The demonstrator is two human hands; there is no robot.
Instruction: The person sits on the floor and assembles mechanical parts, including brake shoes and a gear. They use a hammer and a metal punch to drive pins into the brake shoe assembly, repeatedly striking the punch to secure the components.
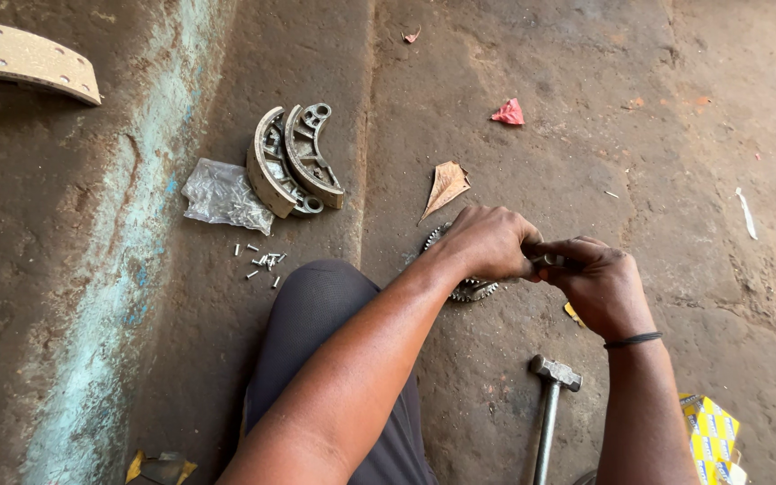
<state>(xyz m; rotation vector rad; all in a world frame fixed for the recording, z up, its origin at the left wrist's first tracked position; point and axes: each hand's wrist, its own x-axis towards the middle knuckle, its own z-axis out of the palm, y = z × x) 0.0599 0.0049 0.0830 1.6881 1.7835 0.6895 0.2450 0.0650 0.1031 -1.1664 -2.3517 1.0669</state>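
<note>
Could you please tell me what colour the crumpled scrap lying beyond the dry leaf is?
The crumpled scrap is red to pink, seen clearly in the head view.

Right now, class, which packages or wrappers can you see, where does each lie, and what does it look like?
Cardboard box: lower right, on the ground beside the right forearm; rectangular, yellow with white and blue patches.
Plastic bag: upper left of centre, beside two curved metal brake shoes; clear, crumpled.
</note>
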